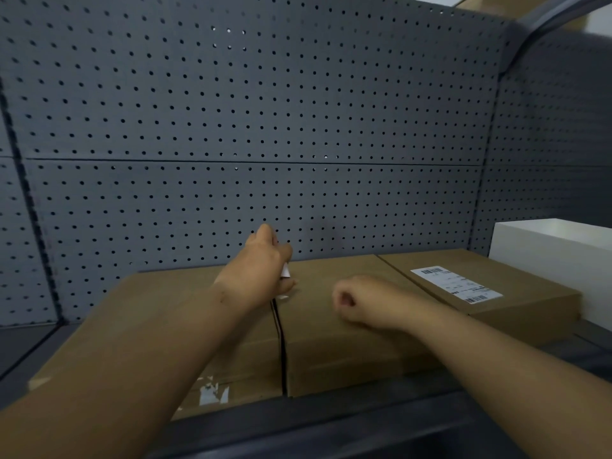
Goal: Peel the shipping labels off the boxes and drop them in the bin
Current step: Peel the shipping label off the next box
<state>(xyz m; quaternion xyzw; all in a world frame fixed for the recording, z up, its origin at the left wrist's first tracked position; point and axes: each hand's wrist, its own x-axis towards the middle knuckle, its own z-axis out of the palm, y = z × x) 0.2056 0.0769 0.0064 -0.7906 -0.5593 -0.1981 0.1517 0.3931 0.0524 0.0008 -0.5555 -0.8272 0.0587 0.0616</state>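
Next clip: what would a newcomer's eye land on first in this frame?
First, the two hands reaching over a row of cardboard boxes: the left hand pinches a white paper scrap above the seam between two boxes, while the right hand is curled over the middle box. Next come the intact shipping label on the right-hand box and the grey pegboard filling the background.

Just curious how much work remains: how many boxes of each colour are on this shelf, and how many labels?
Brown cardboard boxes: 3
White rectangular box: 1
Whole white barcode label: 1
White paper scrap pinched in left hand: 1
Total: 6
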